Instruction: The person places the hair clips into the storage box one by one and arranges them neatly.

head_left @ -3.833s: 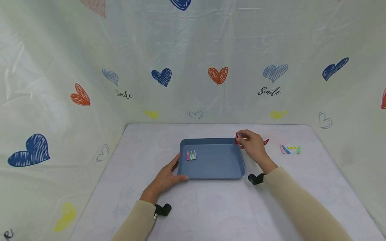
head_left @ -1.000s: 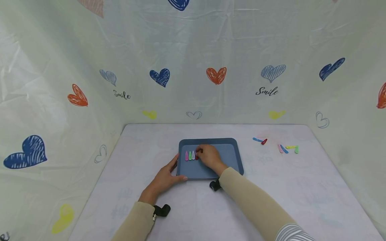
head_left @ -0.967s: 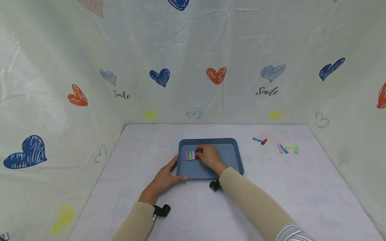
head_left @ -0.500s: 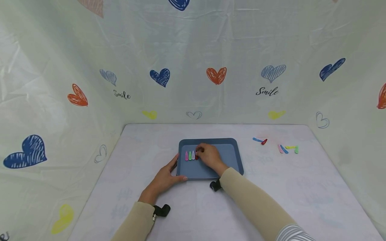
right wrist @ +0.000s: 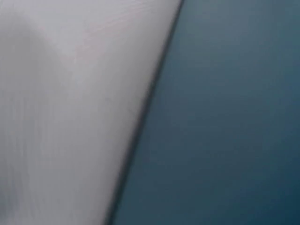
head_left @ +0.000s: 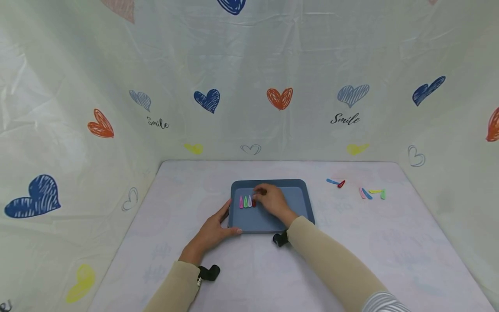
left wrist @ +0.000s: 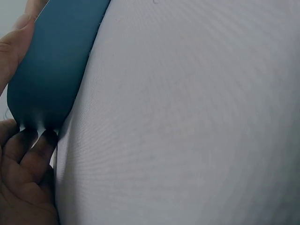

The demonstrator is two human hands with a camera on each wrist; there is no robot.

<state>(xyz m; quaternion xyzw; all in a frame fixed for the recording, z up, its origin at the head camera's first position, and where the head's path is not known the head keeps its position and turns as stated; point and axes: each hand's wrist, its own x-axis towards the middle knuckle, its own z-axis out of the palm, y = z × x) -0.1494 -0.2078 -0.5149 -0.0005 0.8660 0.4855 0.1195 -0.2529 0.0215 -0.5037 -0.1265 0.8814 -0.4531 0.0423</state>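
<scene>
The blue-grey tray [head_left: 286,216] lies on the table, holding a row of snap hair clips at its left: a pink clip [head_left: 241,202], a green clip [head_left: 245,202], a pale lilac clip [head_left: 250,201] and a red clip [head_left: 254,203]. My left hand [head_left: 212,232] grips the tray's near left corner, thumb along the front wall and fingers at the left side; the left wrist view shows its fingertips [left wrist: 28,140] against the tray. Over the tray, my right hand [head_left: 274,202] is at the red clip's upper end, thumb and index finger apart. The right wrist view shows no fingers.
Right of the tray lie a light blue clip [head_left: 332,181] and another red clip [head_left: 341,184]. Farther right are a pale pink clip [head_left: 362,193], a blue clip [head_left: 367,193], a yellow clip [head_left: 375,191] and a light green clip [head_left: 383,194]. A heart-printed curtain [head_left: 241,125] hangs behind the table.
My right hand carried the red clip from the tray's far right corner to the row's right end. Lately its fingers have lifted slightly, showing more of the clip. My left hand kept its place.
</scene>
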